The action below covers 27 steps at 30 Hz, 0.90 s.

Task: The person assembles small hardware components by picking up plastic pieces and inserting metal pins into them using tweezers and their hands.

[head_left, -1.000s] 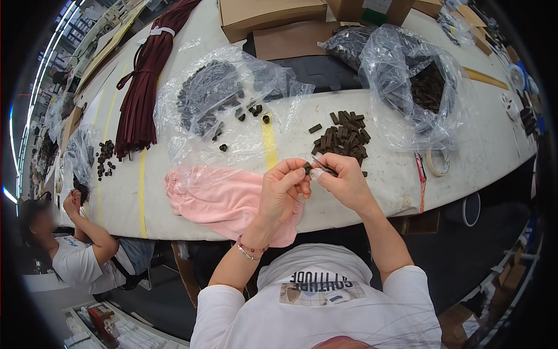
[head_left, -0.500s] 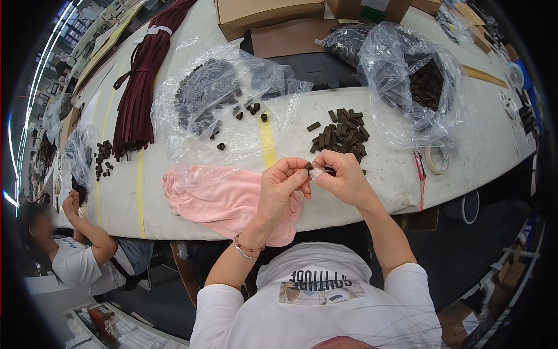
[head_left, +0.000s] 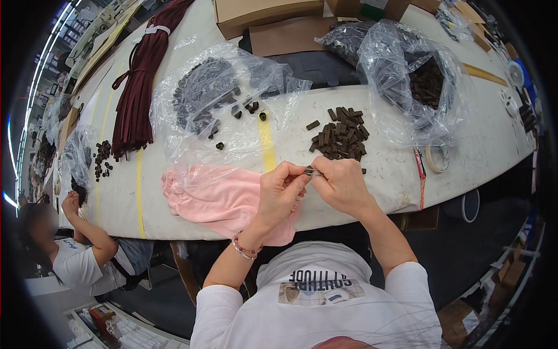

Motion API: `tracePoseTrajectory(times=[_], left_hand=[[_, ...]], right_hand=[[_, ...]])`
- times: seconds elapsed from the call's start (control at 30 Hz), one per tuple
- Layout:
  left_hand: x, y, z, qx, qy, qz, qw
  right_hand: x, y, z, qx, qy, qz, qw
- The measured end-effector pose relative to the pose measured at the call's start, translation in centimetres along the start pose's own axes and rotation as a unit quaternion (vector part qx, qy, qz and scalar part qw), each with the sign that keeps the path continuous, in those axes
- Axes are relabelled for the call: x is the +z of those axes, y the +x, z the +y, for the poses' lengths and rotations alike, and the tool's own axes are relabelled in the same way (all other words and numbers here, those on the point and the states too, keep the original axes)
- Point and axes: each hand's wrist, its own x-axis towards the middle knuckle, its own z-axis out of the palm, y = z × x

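Observation:
My left hand [head_left: 278, 195] and my right hand [head_left: 343, 185] meet above the near edge of a white table [head_left: 383, 174]. Both pinch one small dark brown piece [head_left: 313, 171] between their fingertips. Just beyond them lies a pile of the same small dark brown pieces [head_left: 340, 135]. Under my left wrist a pink cloth [head_left: 218, 198] lies spread out. Farther back sits a clear plastic bag with dark grey round parts [head_left: 203, 99], a few of them spilled out.
At the right stands a clear bag with more brown pieces [head_left: 421, 81], and beside it a tape roll [head_left: 437, 158] and a red-handled tool [head_left: 421, 170]. Maroon straps [head_left: 139, 81] and cardboard boxes [head_left: 267, 14] lie at the back. Another person [head_left: 75, 250] works at the left.
Both hands stay together at the table edge; the fingers have shifted slightly on the small brown piece. The rest is unchanged.

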Motion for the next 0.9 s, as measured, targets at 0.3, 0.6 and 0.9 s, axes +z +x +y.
tracePoseTrajectory(times=[0.3, 0.6, 0.9], left_hand=[[0.2, 0.2, 1.1, -0.028, -0.048, -0.004, 0.998], [-2.4, 1.4, 5.2, 0.022, -0.212, 0.119, 0.970], [4.3, -2.9, 15.1, -0.035, -0.392, -0.456, 0.798]], right_hand=[[-0.8, 0.1, 0.0, -0.050, -0.011, -0.040, 0.998], [-3.8, -2.4, 0.2, 0.112, 0.220, -0.003, 0.969], [-7.5, -5.7, 1.0, 0.180, 0.294, 0.109, 0.932]])
